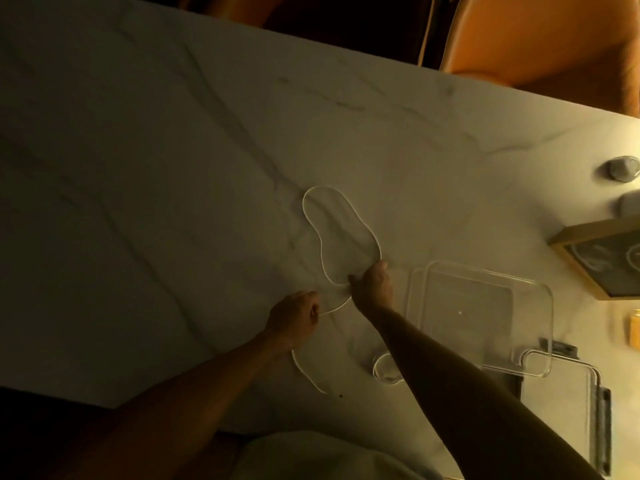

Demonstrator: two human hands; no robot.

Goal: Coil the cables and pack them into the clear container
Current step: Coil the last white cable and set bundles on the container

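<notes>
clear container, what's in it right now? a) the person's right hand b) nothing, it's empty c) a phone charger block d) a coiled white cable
b: the clear container shows only bare table through its base, while the white cable lies in a loose loop on the table, gripped by the left hand and right hand.

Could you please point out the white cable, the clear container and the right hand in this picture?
white cable [349,206]: head view, far side of its loop.
clear container [540,289]: head view, far right rim.
right hand [374,287]: head view, back of hand.
</notes>
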